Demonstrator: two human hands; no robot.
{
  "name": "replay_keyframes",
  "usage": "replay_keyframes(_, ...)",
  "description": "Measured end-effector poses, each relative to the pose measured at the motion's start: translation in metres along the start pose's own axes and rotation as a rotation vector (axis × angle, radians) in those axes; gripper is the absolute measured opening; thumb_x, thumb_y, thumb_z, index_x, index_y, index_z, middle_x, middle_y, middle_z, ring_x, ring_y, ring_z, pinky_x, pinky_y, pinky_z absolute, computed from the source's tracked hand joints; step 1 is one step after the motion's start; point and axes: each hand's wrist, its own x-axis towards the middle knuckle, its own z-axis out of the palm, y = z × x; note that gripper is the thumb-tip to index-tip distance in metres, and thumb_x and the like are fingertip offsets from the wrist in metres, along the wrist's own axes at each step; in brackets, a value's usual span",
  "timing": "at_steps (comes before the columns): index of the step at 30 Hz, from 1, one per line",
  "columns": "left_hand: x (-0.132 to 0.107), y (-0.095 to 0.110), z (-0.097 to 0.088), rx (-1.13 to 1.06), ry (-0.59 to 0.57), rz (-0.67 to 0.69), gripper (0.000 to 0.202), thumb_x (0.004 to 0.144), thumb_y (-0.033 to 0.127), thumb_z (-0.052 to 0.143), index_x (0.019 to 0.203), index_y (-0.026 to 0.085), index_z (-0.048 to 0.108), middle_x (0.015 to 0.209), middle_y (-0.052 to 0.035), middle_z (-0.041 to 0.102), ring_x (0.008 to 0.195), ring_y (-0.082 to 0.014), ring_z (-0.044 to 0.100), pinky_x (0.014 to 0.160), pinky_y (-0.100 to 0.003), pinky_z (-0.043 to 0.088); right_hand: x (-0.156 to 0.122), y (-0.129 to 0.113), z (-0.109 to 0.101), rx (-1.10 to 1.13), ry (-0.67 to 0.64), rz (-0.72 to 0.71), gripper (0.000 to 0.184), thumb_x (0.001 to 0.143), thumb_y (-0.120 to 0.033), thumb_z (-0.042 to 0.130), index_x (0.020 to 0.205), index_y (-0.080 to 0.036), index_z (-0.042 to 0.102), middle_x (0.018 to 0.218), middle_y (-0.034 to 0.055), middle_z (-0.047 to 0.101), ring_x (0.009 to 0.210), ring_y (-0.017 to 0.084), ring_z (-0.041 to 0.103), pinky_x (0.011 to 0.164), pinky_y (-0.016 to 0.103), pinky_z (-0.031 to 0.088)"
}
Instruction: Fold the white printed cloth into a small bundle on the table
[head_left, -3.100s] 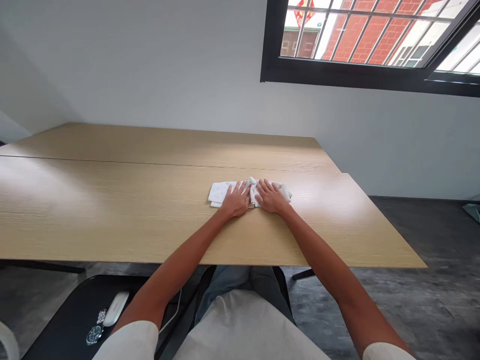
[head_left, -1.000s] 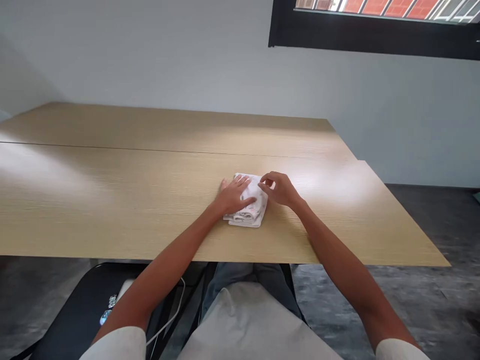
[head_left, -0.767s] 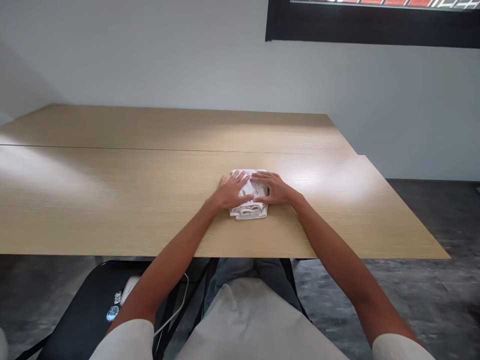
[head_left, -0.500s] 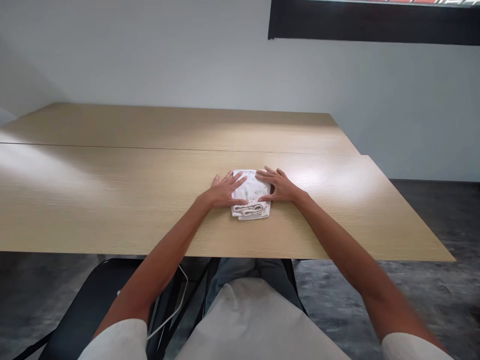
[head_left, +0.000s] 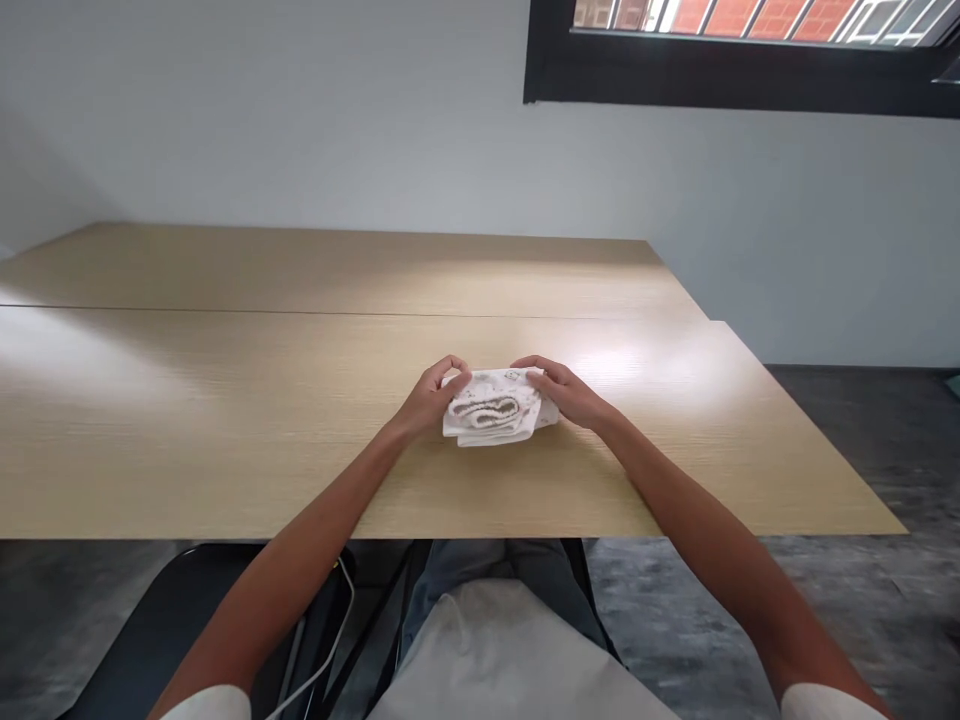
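Observation:
A small white folded cloth (head_left: 491,408) with a faint print is held just above the wooden table (head_left: 225,420), near its front edge. My left hand (head_left: 431,397) grips the cloth's left side with curled fingers. On the other side, my right hand (head_left: 564,390) is closed on the cloth's right edge. The layered folds face me.
A second wooden table (head_left: 337,265) adjoins at the back, against a grey wall. A black-framed window (head_left: 735,75) sits top right. A black chair (head_left: 202,620) with a white cable stands at lower left. Dark floor lies to the right.
The cloth was spread wide, then folded into a small square and pressed flat by both hands. Now both hands have closed on its sides and lifted it slightly.

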Motion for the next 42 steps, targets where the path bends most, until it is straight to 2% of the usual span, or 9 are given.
replay_keyframes(4, 0.001, -0.006, -0.010, 0.387, 0.207, 0.108, 0.033, 0.093, 0.051, 0.052, 0.102, 0.019, 0.054, 0.070, 0.0025, 0.050, 0.064, -0.0138, 0.047, 0.064, -0.026, 0.037, 0.003, 0.012, -0.012, -0.296, 0.425, 0.019, 0.034, 0.093, -0.043, 0.051, 0.107, -0.014, 0.062, 0.091, 0.0085, 0.064, 0.080, 0.018, 0.058, 0.069, 0.030, 0.047)
replay_keyframes(6, 0.000, -0.007, -0.015, 0.384, 0.171, 0.182, 0.028, 0.092, 0.045, 0.054, 0.101, 0.018, 0.055, 0.075, 0.0012, 0.051, 0.069, -0.0141, 0.049, 0.066, -0.026, 0.038, 0.004, 0.019, -0.019, -0.326, 0.482, -0.010, 0.029, 0.093, -0.040, 0.050, 0.096, -0.014, 0.063, 0.090, 0.0080, 0.064, 0.077, 0.018, 0.057, 0.068, 0.030, 0.047)
replay_keyframes(11, -0.004, 0.001, -0.012, 0.411, -0.197, 0.436, 0.033, 0.086, 0.043, 0.068, 0.106, 0.018, 0.059, 0.104, -0.0047, 0.059, 0.097, -0.0184, 0.054, 0.084, -0.030, 0.043, 0.003, 0.021, -0.020, -0.418, 0.442, -0.238, 0.019, 0.091, -0.030, 0.055, 0.083, -0.015, 0.063, 0.080, 0.0055, 0.063, 0.071, 0.015, 0.055, 0.064, 0.029, 0.046)
replay_keyframes(13, -0.005, 0.003, -0.008, 0.459, -0.275, 0.512, 0.041, 0.081, 0.045, 0.074, 0.109, 0.019, 0.059, 0.113, -0.0065, 0.058, 0.107, -0.0220, 0.052, 0.095, -0.034, 0.042, 0.000, 0.017, -0.013, -0.458, 0.376, -0.382, 0.015, 0.092, -0.026, 0.056, 0.084, -0.015, 0.064, 0.080, 0.0052, 0.062, 0.071, 0.014, 0.056, 0.065, 0.028, 0.047)
replay_keyframes(21, -0.007, -0.003, 0.007, 0.425, -0.247, 0.518, 0.060, 0.081, 0.039, 0.075, 0.133, 0.021, 0.050, 0.127, -0.0068, 0.059, 0.118, -0.0227, 0.051, 0.102, -0.036, 0.043, -0.017, -0.004, 0.025, -0.710, 0.059, -0.768, 0.014, 0.097, -0.025, 0.059, 0.098, -0.017, 0.070, 0.101, 0.0097, 0.062, 0.090, 0.019, 0.057, 0.078, 0.034, 0.048)
replay_keyframes(24, -0.007, -0.003, 0.009, 0.384, -0.269, 0.525, 0.064, 0.083, 0.037, 0.074, 0.139, 0.022, 0.046, 0.133, -0.0072, 0.056, 0.124, -0.0225, 0.051, 0.105, -0.036, 0.043, -0.019, -0.004, 0.030, -0.813, -0.019, -0.729, 0.017, 0.099, -0.022, 0.055, 0.106, -0.020, 0.071, 0.115, 0.0097, 0.062, 0.102, 0.022, 0.057, 0.086, 0.038, 0.046)
replay_keyframes(28, -0.007, -0.005, 0.008, 0.319, -0.276, 0.543, 0.064, 0.082, 0.031, 0.073, 0.139, 0.022, 0.047, 0.137, -0.0091, 0.055, 0.125, -0.0239, 0.053, 0.107, -0.039, 0.045, -0.017, -0.002, 0.024, -0.921, -0.049, -0.634, 0.027, 0.099, -0.016, 0.049, 0.116, -0.022, 0.068, 0.113, 0.0088, 0.061, 0.100, 0.022, 0.058, 0.085, 0.037, 0.046)
replay_keyframes(37, -0.013, -0.001, 0.017, -0.049, -0.312, 0.525, 0.052, 0.084, 0.017, 0.067, 0.134, 0.019, 0.052, 0.131, -0.0123, 0.055, 0.123, -0.0229, 0.056, 0.105, -0.041, 0.053, -0.020, -0.015, 0.009, -1.166, -0.096, -0.341, 0.039, 0.086, -0.001, 0.054, 0.115, -0.023, 0.069, 0.122, 0.0066, 0.060, 0.109, 0.023, 0.056, 0.092, 0.037, 0.041)
replay_keyframes(42, -0.006, -0.003, 0.011, 0.147, 0.038, 0.624, 0.025, 0.086, 0.016, 0.063, 0.110, 0.016, 0.060, 0.103, -0.0070, 0.065, 0.092, -0.0155, 0.063, 0.080, -0.030, 0.056, -0.019, -0.019, 0.000, -1.194, -0.126, -0.230, 0.040, 0.087, -0.001, 0.054, 0.113, -0.025, 0.072, 0.112, 0.0066, 0.062, 0.103, 0.023, 0.057, 0.087, 0.036, 0.041)
